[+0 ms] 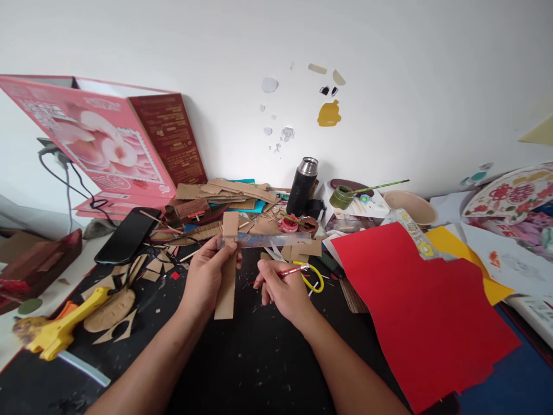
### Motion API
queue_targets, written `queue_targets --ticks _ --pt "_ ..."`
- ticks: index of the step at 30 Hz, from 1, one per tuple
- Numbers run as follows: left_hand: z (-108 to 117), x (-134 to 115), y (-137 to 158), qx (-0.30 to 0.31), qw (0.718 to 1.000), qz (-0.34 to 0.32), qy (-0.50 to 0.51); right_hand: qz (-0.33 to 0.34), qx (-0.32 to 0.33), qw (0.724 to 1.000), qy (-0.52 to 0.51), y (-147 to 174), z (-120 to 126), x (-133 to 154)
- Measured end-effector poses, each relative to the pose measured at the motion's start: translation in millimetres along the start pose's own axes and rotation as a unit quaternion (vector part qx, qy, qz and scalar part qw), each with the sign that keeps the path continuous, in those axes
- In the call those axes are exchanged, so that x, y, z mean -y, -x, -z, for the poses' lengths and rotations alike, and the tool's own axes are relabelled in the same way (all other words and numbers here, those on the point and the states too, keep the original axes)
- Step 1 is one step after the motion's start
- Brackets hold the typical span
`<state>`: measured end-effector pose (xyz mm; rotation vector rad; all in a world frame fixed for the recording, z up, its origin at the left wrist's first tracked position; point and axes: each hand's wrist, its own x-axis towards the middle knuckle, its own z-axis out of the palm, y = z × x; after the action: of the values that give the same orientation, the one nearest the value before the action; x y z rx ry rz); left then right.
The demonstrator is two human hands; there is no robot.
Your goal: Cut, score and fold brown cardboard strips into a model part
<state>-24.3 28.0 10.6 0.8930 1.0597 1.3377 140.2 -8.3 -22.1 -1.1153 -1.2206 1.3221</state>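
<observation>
My left hand is closed on a narrow cardboard strip and a clear plastic ruler that lies crosswise over it. The strip stands roughly upright in view, and the ruler juts out to the right. In my right hand is a red pencil, gripped between thumb and fingers, its back end pointing right. This hand is apart from the strip. Just behind it lie scissors with yellow handles, partly hidden by the hand.
At left are a yellow glue gun, a black phone and a pink paper bag. Cardboard scraps pile up at the back beside a black flask and a jar with a brush. Red paper covers the right side.
</observation>
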Motion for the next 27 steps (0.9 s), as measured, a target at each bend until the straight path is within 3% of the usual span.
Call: queue_targets --ticks 6,15,27 --pt "0 4 -4 -0.015 1.000 0.001 -0.020 0.059 -0.029 0.998 0.001 5 -1 8" --pt "-13 19 6 0.063 0.997 0.014 -0.050 0.108 -0.073 0.991 -0.015 5 3 19" --pt "-9 34 11 0.106 0.991 0.009 -0.079 0.107 -0.073 0.991 -0.034 6 2 24"
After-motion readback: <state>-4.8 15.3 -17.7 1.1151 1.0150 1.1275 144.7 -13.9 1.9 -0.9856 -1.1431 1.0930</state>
